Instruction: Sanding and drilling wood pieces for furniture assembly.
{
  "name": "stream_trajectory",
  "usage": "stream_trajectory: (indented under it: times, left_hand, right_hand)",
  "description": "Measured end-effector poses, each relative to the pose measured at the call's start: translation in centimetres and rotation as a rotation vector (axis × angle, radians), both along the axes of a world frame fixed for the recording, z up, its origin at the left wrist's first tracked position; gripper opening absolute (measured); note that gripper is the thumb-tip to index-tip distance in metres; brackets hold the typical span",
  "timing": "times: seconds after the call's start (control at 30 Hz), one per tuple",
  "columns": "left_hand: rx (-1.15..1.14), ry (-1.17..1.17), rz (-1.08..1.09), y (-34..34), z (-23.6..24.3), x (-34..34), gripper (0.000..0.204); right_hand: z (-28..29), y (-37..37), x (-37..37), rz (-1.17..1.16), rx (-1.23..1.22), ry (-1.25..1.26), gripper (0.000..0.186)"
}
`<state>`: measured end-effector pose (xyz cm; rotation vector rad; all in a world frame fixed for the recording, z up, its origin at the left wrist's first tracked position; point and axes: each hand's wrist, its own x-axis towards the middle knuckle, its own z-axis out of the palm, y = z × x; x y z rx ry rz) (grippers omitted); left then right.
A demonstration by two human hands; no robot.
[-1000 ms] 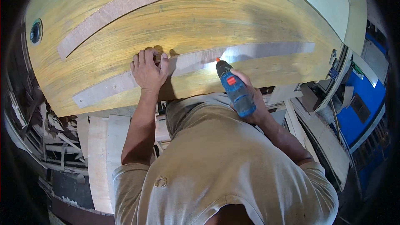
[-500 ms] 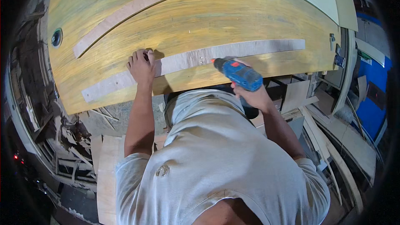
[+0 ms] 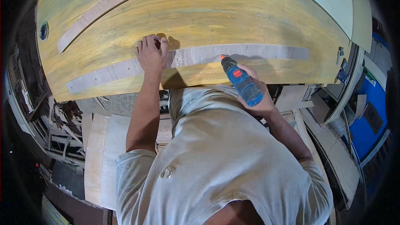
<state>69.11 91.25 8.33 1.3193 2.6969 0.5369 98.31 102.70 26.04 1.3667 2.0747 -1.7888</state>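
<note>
A long, narrow wooden strip (image 3: 193, 55) lies along the near side of a yellow-stained wooden board. My left hand (image 3: 152, 55) rests across the strip left of its middle, fingers curled in toward the thumb; whatever they may pinch is too small to tell. Gripped in my right hand (image 3: 265, 100) is a blue cordless drill (image 3: 243, 84) with a black chuck. Its orange tip points away from me, over the strip's right half; whether it touches the wood I cannot tell. Small marks dot the strip's left end and the stretch right of my left hand.
Farther left on the yellow board (image 3: 200, 21) lies a second wooden strip (image 3: 108, 10). A round dark fitting (image 3: 43, 31) sits at the board's left edge and a metal latch (image 3: 340, 55) at its right. Pale panels (image 3: 325, 0) cover the far right; offcuts lie below the board.
My left hand has shifted a little right along the strip. The drill has also moved right and swung to point more directly away from me. The whole view has shifted slightly.
</note>
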Motion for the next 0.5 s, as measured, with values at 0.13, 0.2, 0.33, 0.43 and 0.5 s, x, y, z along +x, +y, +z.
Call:
stream_trajectory:
  times: [0.13, 0.2, 0.33, 0.43, 0.5]
  left_hand:
    - [0.009, -0.035, 0.01, 0.1, -0.2, -0.1, 0.022]
    - [-0.018, -0.065, 0.011, 0.0, 0.0, 0.1, 0.023]
    - [-0.022, -0.114, -0.011, -0.2, 0.0, 0.0, 0.026]
    - [-0.042, -0.125, 0.001, 0.1, 0.7, -0.1, 0.027]
    - [0.01, -0.118, 0.002, -0.2, 0.3, 0.0, 0.025]
  right_hand:
    - [-0.3, 1.6, -0.6, 0.062, -0.087, 0.03, 0.073]
    - [-0.8, 1.7, -0.8, 0.106, -0.08, -0.032, 0.073]
    - [-1.0, 1.9, -1.5, 0.087, -0.214, -0.167, 0.071]
    - [-1.8, 1.9, -1.8, 0.136, -0.187, -0.192, 0.072]
    - [-1.7, 1.6, -2.1, 0.176, -0.152, -0.224, 0.072]
